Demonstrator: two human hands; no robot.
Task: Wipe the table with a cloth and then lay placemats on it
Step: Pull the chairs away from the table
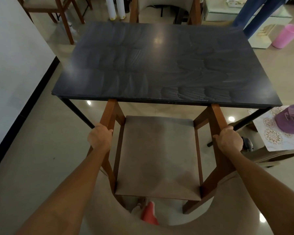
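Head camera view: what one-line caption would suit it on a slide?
Both hands, left and right, grip a chair's wooden arms at a streaked dark table.

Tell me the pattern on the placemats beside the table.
Pale placemats with gold floral medallions, seen in the head view.

We grip the wooden armchair [157, 155] by its arms, left hand [100, 136] and right hand [229, 139]. Its front sits under the dark table [165, 65], streaked with wipe marks.
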